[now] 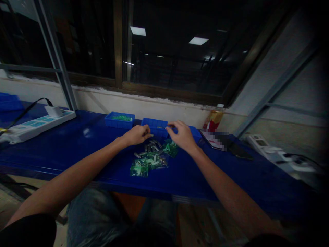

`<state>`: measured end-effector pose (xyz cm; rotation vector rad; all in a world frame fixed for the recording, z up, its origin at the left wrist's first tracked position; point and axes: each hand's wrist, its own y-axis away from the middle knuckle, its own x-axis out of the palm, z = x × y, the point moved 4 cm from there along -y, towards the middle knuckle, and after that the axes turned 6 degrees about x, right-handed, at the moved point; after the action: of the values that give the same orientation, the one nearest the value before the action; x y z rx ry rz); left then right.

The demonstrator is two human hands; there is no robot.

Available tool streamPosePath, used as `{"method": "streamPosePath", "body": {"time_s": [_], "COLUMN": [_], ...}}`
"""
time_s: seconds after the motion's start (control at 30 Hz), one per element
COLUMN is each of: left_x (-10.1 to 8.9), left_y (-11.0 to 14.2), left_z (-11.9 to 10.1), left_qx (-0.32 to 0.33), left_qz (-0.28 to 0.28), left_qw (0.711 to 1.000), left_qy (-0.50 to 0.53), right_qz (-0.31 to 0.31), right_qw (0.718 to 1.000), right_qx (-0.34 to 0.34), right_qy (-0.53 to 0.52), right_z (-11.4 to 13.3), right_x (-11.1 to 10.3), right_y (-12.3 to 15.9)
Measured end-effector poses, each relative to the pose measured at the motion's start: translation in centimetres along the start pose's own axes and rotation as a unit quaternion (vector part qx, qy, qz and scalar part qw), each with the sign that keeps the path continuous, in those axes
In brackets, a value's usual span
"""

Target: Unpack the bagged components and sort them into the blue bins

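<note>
My left hand (pixel 136 134) is curled in a pinch over a heap of small grey cylindrical parts (pixel 151 148) on the blue table (pixel 77 144). A small grey part seems to sit at its fingertips. My right hand (pixel 181 134) hovers just right of it, fingers pinched on a small thin piece I cannot name. Below the grey parts lie several clear bags of green components (pixel 147 163). A blue tray (pixel 155 125) stands right behind both hands.
A second blue tray (pixel 119 120) with green parts stands at the back left. A white power strip (pixel 36 125) with a plugged cable lies far left. A dark phone (pixel 226 142) and a can (pixel 214 120) sit at the right, another power strip (pixel 280 156) beyond.
</note>
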<state>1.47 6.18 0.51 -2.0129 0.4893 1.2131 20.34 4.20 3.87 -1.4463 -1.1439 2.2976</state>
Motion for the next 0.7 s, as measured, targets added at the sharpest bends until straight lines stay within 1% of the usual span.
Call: {"method": "streamPosePath", "body": {"time_s": [0.07, 0.13, 0.23, 0.43, 0.7], "left_x": [-0.1, -0.3, -0.4, -0.4, -0.4], "left_y": [-0.1, -0.1, -0.1, 0.0, 0.1], "left_z": [-0.7, -1.3, -1.6, -1.7, -2.0], "left_qx": [0.027, 0.048, 0.064, 0.068, 0.093], "left_qz": [-0.021, -0.036, -0.049, -0.058, -0.058], "left_qw": [0.999, 0.998, 0.995, 0.994, 0.994], "left_qy": [0.016, 0.031, 0.052, 0.068, 0.006], "right_qz": [0.056, 0.08, 0.078, 0.066, 0.041], "right_qw": [0.996, 0.993, 0.993, 0.994, 0.995], "right_qx": [-0.062, -0.083, -0.083, -0.091, -0.068], "right_qy": [-0.018, -0.024, -0.027, -0.015, -0.054], "right_z": [2.7, 3.9, 3.9, 3.4, 2.9], "right_x": [1.8, 3.0, 3.4, 2.8, 2.9], "right_y": [1.5, 2.3, 2.5, 2.3, 2.3]}}
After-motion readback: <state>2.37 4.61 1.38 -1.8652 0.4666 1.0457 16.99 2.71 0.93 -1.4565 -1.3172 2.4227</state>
